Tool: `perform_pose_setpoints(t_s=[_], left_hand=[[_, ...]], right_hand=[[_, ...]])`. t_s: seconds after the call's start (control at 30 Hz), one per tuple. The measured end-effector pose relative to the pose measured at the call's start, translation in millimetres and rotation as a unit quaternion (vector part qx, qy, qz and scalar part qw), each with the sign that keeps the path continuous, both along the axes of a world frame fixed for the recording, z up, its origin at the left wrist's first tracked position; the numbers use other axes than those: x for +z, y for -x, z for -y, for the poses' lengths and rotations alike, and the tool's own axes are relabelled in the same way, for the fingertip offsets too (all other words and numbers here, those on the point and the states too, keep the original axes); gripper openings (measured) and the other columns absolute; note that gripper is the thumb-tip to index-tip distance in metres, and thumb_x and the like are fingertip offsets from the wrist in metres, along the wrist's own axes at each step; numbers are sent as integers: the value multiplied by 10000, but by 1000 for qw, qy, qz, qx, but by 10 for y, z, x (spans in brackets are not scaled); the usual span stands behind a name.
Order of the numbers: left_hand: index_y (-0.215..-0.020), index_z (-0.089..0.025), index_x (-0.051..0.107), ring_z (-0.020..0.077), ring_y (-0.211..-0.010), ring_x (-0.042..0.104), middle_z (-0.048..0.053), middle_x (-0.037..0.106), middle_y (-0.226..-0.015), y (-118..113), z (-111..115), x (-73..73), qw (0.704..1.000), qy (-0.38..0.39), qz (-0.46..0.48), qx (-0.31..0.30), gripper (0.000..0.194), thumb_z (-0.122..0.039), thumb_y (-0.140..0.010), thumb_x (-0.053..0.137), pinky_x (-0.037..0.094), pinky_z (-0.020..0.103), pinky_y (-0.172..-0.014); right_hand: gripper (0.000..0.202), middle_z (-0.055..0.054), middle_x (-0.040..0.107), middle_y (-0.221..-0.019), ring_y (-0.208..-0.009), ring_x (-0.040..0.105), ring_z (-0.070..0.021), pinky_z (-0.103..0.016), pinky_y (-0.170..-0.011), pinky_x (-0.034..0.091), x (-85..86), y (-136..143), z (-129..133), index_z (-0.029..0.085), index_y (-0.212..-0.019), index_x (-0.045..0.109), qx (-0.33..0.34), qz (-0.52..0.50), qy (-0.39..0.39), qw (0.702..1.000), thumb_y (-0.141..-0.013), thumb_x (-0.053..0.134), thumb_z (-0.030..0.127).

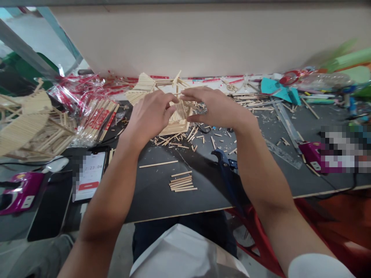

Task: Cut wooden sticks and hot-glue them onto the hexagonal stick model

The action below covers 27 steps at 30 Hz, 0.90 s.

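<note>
A small model house built of thin wooden sticks (174, 128) stands near the back middle of the table, partly hidden by both hands. At its left side is my left hand (152, 115), bent at the knuckles, with thumb and forefinger apart; its other fingers are mostly hidden. My right hand (218, 106) reaches over from the right, fingers stretched towards the model and thumb held apart below. Whether either hand touches the model is hard to see. Several short wooden sticks (182, 183) lie in a row nearer me, with one longer stick (158, 164) behind them.
A larger stick model (26, 131) and packs of sticks (97, 117) stand left. Two phones (89, 175) lie in front of them. Stick offcuts (199, 137) litter the table. Dark blue cutters (224, 170), a clear ruler (285, 123) and a purple power socket (314, 156) lie right.
</note>
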<state>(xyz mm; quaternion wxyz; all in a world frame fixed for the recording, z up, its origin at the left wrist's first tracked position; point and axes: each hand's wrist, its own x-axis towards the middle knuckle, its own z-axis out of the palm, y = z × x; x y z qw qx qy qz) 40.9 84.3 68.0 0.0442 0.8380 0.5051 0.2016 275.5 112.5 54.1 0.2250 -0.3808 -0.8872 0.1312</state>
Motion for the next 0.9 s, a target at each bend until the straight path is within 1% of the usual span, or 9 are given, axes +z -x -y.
perform_pose_setpoints(t_s=[0.1,0.27,0.37,0.47,0.7,0.8,0.9], left_hand=[[-1240,-230,731,291,-1076,667,101,730,-1122,0,-3,-5,1000,6,-12,7,302,-286,-1000,556,494,433,-999],[-1262,-239,712,298,-1115,658,97,719,-1151,5,-15,-8,1000,12,-17,5,306,-286,-998,562,487,438,-1022],[-1272,-241,711,304,-1124,657,99,715,-1151,-3,-11,-7,1000,15,-20,11,310,-288,-1006,558,486,450,-1028],[-1280,-257,711,299,-1111,659,97,708,-1160,-19,6,2,999,19,-26,16,309,-296,-1020,548,496,446,-1018],[-1366,-274,688,311,-1152,643,100,670,-1201,-63,54,31,998,27,-53,28,353,-297,-1052,529,488,460,-1034],[-1344,-287,714,310,-1126,649,108,652,-1201,-68,60,30,998,30,-58,24,348,-291,-1053,523,503,435,-981],[-1300,-304,747,291,-1071,655,102,652,-1153,-55,48,13,998,18,-52,7,334,-283,-1040,538,507,400,-927]], right_hand=[[725,-105,598,-1545,-1467,503,-386,-607,-1234,395,13,0,22,234,-1534,557,2,11,-6,1000,-860,807,328],[748,-120,568,-1574,-1434,539,-391,-608,-1219,410,32,-43,14,218,-1546,548,6,11,-4,1000,-871,798,421],[705,-100,596,-1548,-1428,546,-382,-615,-1223,410,18,-60,-20,260,-1513,588,8,6,-9,1000,-868,805,445],[621,-61,630,-1510,-1444,530,-366,-613,-1239,397,-9,-48,-55,312,-1454,641,22,9,-12,1000,-869,809,431],[538,-83,628,-1496,-1433,532,-356,-589,-1239,388,-26,-22,-77,288,-1402,690,48,-1,-3,999,-885,794,391],[513,-85,633,-1488,-1408,551,-348,-591,-1228,399,-11,-11,-68,290,-1390,697,56,1,-3,998,-891,776,375],[493,-60,638,-1479,-1398,556,-326,-582,-1222,415,7,5,-55,331,-1379,699,51,4,5,999,-892,768,371]])
